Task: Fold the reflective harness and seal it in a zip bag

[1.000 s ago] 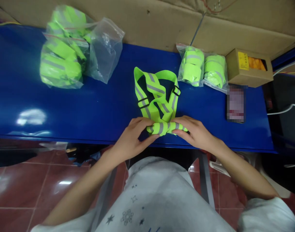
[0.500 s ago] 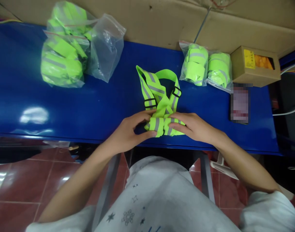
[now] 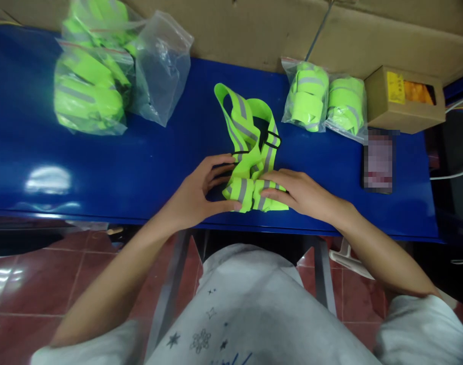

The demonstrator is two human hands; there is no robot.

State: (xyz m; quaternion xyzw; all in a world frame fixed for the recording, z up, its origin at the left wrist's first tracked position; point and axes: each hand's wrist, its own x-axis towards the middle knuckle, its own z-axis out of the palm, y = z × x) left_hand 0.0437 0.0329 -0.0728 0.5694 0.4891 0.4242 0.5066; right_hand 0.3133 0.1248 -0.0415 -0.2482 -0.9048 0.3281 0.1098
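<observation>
A neon yellow-green reflective vest of elastic straps with grey stripes lies on the blue table, its near end folded into a thick bundle and its shoulder loops spread away from me. Black buckles sit on the straps. My left hand is at the vest's left side, fingers apart, fingertips at a strap by the left buckle and thumb touching the bundle. Over the bundle's right part my right hand is closed, its fingers on top of the folded band. What lies under those fingers is hidden.
Bagged green bands and a clear zip bag lie at the back left. Two more bagged rolls, a cardboard box and a blurred phone-like object are at the right. A cardboard wall stands behind.
My left fingers have spread wider and moved up along the strap, away from the thumb. The left loop has shifted and opened. My right hand stays on the bundle. The view has shifted slightly.
</observation>
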